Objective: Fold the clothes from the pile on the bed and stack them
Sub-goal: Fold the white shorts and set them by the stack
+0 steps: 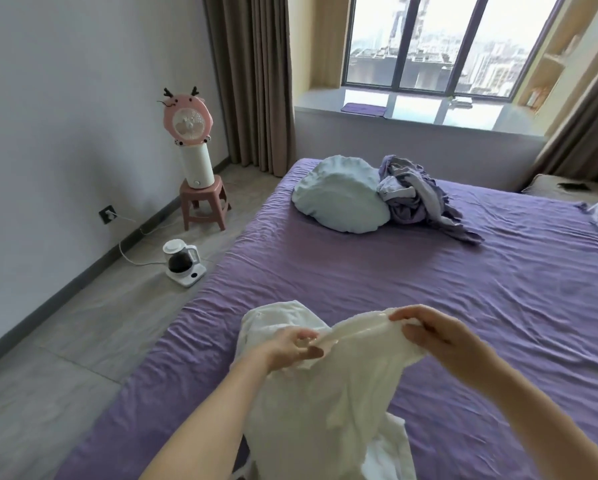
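A white garment (346, 393) hangs in front of me above the near part of the purple bed (394, 282). My left hand (295, 346) pinches its upper edge on the left. My right hand (432, 332) grips the same edge on the right, so the edge is stretched between them. The rest of the cloth droops down towards the bottom of the view, and part of it lies on the sheet behind my left hand. A crumpled pile of purple and grey clothes (418, 199) lies at the far side of the bed.
A pale blue pillow (339, 199) lies beside the pile. On the floor to the left stand a white kettle (183, 263) with its cord and a pink stool (204, 206) carrying a pink fan. Curtains and a window ledge are beyond the bed.
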`<act>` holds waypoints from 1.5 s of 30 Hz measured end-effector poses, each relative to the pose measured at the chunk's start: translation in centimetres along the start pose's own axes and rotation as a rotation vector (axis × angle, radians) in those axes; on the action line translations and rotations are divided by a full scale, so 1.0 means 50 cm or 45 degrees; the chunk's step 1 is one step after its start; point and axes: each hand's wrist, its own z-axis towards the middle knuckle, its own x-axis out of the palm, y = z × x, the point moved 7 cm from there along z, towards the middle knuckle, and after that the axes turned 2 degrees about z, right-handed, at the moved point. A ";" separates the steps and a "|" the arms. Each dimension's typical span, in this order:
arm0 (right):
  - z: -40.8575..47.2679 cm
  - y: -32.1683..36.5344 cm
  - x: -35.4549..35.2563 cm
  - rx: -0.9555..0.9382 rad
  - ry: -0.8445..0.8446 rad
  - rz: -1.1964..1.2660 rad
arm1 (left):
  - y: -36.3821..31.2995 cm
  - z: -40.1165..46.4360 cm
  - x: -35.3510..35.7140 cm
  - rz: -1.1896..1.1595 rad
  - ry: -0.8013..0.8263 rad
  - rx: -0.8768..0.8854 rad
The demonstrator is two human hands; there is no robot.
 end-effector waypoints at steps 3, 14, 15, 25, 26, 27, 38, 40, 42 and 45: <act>-0.092 -0.025 -0.110 0.034 -0.128 0.001 | -0.097 -0.012 0.062 -0.066 -0.093 0.075; -0.382 -0.020 -0.387 -0.046 -0.093 -0.640 | -0.507 -0.115 0.152 -0.018 -0.218 0.480; -0.400 -0.016 -0.402 -0.085 -0.080 -0.715 | -0.535 -0.121 0.157 -0.003 -0.232 0.491; -0.545 0.039 -0.511 -0.139 -0.228 -0.831 | -0.723 -0.176 0.207 -0.104 0.089 0.580; -0.554 0.045 -0.516 -0.121 -0.241 -0.775 | -0.730 -0.181 0.211 -0.126 0.127 0.592; -0.562 0.049 -0.519 -0.094 -0.249 -0.728 | -0.735 -0.186 0.213 -0.126 0.130 0.598; -0.640 0.117 -0.512 -0.076 -0.651 -0.080 | -0.709 -0.217 0.179 -0.401 -0.150 0.509; -0.657 0.114 -0.511 0.001 -0.787 -0.189 | -0.695 -0.221 0.174 -0.412 -0.126 0.521; -0.669 0.107 -0.499 0.099 -0.834 -0.440 | -0.683 -0.224 0.172 -0.306 -0.109 0.537; -0.681 0.074 -0.473 0.163 -0.907 -0.480 | -0.661 -0.229 0.183 -0.156 0.010 0.493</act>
